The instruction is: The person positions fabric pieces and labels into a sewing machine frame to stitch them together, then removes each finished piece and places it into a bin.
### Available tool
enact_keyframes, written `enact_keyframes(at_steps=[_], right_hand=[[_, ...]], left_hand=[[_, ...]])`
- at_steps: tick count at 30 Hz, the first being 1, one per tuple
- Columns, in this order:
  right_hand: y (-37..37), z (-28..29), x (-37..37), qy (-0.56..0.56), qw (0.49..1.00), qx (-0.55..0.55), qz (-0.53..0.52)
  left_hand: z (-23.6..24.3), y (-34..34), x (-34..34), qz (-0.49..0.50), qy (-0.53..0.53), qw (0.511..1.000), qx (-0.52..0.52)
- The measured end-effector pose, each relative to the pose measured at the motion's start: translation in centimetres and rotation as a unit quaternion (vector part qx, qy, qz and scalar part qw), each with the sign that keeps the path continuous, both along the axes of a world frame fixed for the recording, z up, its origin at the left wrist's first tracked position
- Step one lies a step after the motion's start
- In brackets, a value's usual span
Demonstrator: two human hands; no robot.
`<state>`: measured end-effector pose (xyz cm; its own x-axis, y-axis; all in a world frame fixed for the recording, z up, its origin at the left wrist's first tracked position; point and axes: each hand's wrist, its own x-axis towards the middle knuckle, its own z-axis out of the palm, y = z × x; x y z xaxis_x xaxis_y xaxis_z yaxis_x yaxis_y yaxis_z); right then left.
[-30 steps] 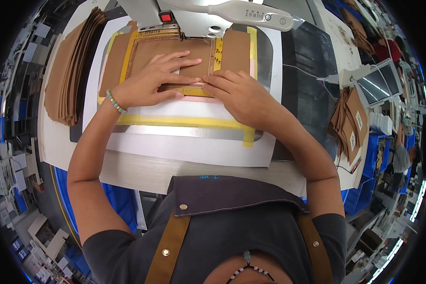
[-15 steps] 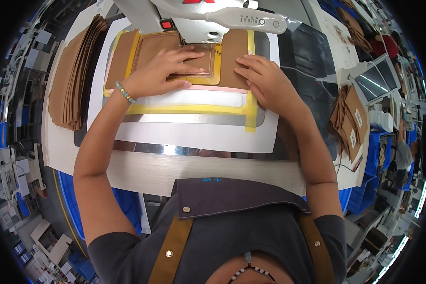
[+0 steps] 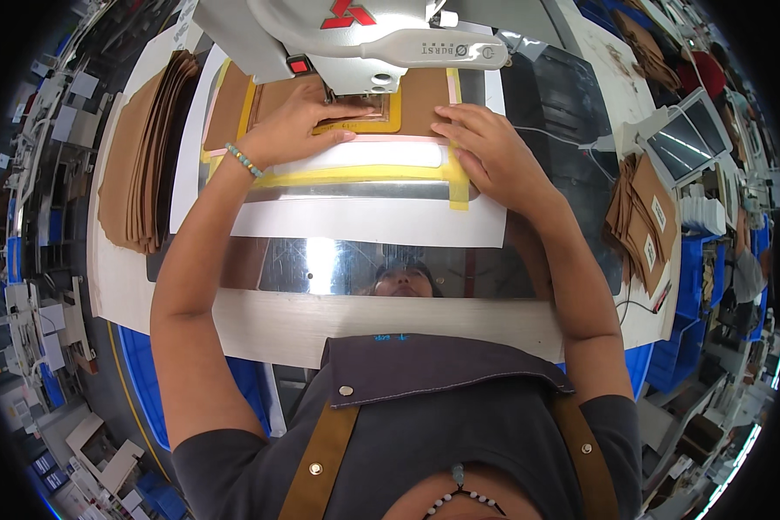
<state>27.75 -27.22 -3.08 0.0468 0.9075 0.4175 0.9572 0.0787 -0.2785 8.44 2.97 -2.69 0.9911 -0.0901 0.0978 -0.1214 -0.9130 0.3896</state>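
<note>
A brown panel point(image 3: 426, 102), by its look leather or card, lies under the head of a white sewing machine point(image 3: 355, 76). On it sits a yellow rectangular frame point(image 3: 392, 124) around an inner brown piece. My left hand point(image 3: 296, 130) lies on the frame's left and front side, fingers stretched out close to the machine's needle area, which partly hides them. My right hand point(image 3: 491, 158) rests with fingers extended on the panel's right edge, beside a strip of yellow tape point(image 3: 458, 186). Beneath are a taped metal-edged template and a white sheet point(image 3: 381, 222).
A shiny metal plate point(image 3: 355, 269) with reflections lies along the table's front. A stack of brown panels point(image 3: 134, 165) stands on the left. More brown pieces point(image 3: 641, 217) lie on the right, near a tilted screen point(image 3: 686, 139). Blue bins point(image 3: 672, 355) stand beside the table.
The white sheet, template and panel have slid away from me under the machine head, both hands still on them. More of the shiny plate shows in front. The view has also shifted slightly.
</note>
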Motion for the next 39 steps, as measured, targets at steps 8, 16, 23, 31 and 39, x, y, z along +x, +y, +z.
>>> enact_keyframes(at_steps=[8,16,23,31,39], right_hand=[[0.2,-0.4,0.3,0.012,1.000,0.018,-0.003],[-1.6,2.8,1.5,0.076,0.997,0.013,-0.013],[-7.2,5.5,3.7,0.087,0.991,0.005,-0.105],[-3.8,4.2,1.0,0.037,0.995,-0.060,-0.073],[7.3,1.9,-7.0,-0.056,0.995,-0.044,0.071]], left_hand=[[-2.0,2.1,0.6,0.145,0.081,0.979,-0.116],[-1.4,5.7,-4.0,0.209,-0.127,0.964,-0.105],[-3.7,13.4,-10.0,0.350,-0.099,0.926,0.100],[-4.1,14.3,-10.7,0.321,-0.067,0.932,0.155],[-6.0,13.2,-9.6,0.273,-0.125,0.954,-0.018]])
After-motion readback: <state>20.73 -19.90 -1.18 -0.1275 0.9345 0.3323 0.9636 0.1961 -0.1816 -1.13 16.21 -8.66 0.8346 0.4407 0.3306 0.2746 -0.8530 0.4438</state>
